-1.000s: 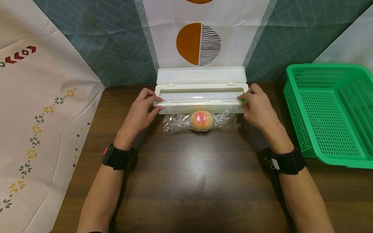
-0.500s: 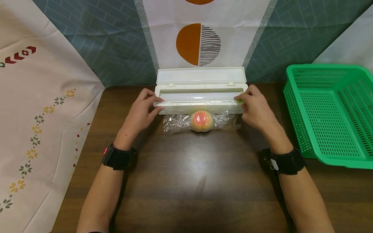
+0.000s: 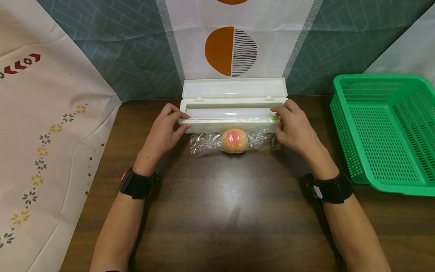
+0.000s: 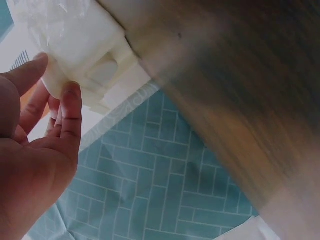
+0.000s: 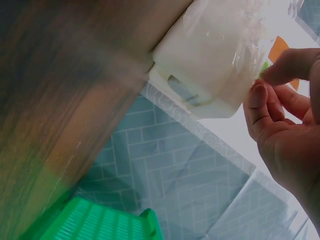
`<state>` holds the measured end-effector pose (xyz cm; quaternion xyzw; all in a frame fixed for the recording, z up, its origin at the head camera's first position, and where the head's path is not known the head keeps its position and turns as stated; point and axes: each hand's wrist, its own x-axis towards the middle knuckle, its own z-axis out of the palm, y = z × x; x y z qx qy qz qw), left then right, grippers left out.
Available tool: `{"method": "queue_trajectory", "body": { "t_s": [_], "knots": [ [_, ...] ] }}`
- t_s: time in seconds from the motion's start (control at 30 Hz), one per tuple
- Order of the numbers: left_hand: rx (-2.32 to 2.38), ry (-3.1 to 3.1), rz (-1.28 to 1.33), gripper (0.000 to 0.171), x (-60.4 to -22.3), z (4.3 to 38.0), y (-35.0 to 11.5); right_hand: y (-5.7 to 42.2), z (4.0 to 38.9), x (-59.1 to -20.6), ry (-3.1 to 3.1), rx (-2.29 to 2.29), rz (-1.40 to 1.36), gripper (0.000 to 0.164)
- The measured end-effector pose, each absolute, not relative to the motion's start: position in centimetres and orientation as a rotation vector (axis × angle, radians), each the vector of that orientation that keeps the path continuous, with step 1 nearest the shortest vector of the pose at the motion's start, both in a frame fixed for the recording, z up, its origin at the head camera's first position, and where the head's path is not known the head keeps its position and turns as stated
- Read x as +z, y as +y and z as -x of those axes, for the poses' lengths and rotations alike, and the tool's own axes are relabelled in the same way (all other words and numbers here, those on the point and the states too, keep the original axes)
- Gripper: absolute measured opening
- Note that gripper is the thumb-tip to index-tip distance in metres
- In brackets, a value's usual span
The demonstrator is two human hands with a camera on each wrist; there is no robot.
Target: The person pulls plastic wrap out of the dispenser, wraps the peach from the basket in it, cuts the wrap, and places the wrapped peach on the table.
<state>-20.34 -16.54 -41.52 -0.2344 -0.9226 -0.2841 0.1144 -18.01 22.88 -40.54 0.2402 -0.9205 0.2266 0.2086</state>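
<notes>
A white cling film dispenser (image 3: 207,127) lies along the back of the table, its lid (image 3: 234,88) raised and the film roll (image 3: 231,112) inside. Clear cling film (image 3: 205,144) comes over its front edge and lies crumpled around a pink-and-yellow peach (image 3: 235,141). At the left end, my left hand (image 3: 162,128) pinches the tip of the cutter rail (image 3: 185,121) between thumb and fingers. My right hand (image 3: 296,128) pinches a small green slide cutter (image 3: 275,117) near the rail's right end; fingers partly cover it. In the right wrist view, a bit of green (image 5: 265,65) shows beside the thumb.
A green perforated plastic basket (image 3: 350,139) stands to the right, close to my right forearm. Behind the dispenser hangs a patterned cloth (image 3: 146,56). Pale flowered fabric (image 3: 40,113) borders the dark wooden table (image 3: 221,211) on the left.
My right hand has moved a short way left along the rail with the green slide cutter. My left hand stays at the rail's left end. Peach and dispenser look unmoved.
</notes>
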Motion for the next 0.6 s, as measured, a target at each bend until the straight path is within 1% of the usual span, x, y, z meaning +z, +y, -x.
{"method": "queue_trajectory", "body": {
  "t_s": [0.17,0.23,0.6],
  "knots": [
    [-0.830,-2.722,0.669,0.024,-41.4,20.2,-16.4,22.4,17.9,-40.7,-2.524,0.604,-0.663,0.020],
    [-0.831,-2.724,0.668,0.024,-41.4,20.2,-16.4,22.3,17.9,-40.8,-2.517,0.591,-0.657,0.016],
    [-0.831,-2.737,0.666,0.025,-41.1,20.3,-16.3,21.5,18.1,-40.4,-2.564,0.592,-0.668,0.016]
  ]
}}
